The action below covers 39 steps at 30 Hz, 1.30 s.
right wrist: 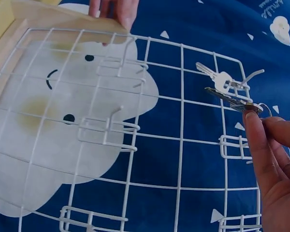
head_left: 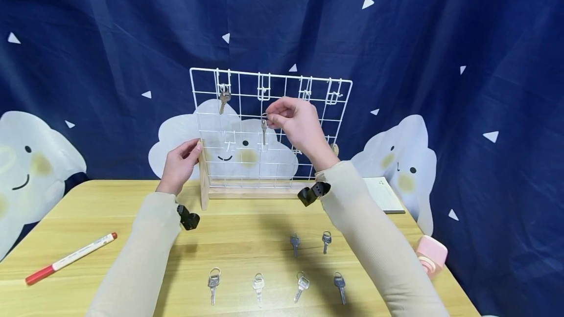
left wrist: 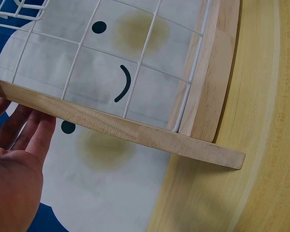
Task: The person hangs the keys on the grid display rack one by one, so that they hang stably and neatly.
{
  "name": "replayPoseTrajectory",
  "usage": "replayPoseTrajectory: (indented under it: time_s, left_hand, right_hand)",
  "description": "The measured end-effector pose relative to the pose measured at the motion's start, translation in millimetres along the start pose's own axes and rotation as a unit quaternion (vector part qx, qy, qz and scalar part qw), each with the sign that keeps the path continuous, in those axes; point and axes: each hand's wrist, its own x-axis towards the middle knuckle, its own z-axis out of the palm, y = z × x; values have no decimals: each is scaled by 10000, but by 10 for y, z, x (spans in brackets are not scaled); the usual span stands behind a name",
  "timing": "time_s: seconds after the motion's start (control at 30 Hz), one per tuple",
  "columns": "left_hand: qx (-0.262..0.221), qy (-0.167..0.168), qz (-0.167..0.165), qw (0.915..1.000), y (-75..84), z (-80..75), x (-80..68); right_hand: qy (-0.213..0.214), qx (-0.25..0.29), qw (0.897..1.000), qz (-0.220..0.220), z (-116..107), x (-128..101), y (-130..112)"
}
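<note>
My right hand (head_left: 297,124) pinches a metal key (head_left: 264,131) by its ring. The key hangs down in front of the white wire grid (head_left: 273,76), below an upper hook (head_left: 263,94). In the right wrist view this key (right wrist: 232,100) overlaps another key (right wrist: 222,81) that hangs on a hook. That hung key (head_left: 224,97) is at the grid's upper left. My left hand (head_left: 179,163) grips the wooden side post (head_left: 204,180) of the grid's stand near its top, thumb on one side and fingers on the other, as the left wrist view shows.
Several keys with rings lie on the wooden table, among them a key (head_left: 213,282) at front left and a key (head_left: 326,241) farther back. A red-and-white marker (head_left: 72,258) lies left. A notepad (head_left: 384,194) and a pink object (head_left: 431,254) are at right. Behind hangs a blue curtain (head_left: 282,18).
</note>
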Motion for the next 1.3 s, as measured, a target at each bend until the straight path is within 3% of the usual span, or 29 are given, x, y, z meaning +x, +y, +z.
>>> replayPoseTrajectory:
  time_s: [0.27,0.77,1.3]
  left_hand:
    - [-48,2,-36,10000,-10,0,7]
    - [0,-2,-19,10000,4,2,-3]
    - [64,16,-31,10000,-8,5,-1]
  right_hand:
    - [176,249,9995,-59,11,98,-59]
    - [887,612,9937,-305,31,263,-145]
    - [1022,757,9919,55,59,364,-86]
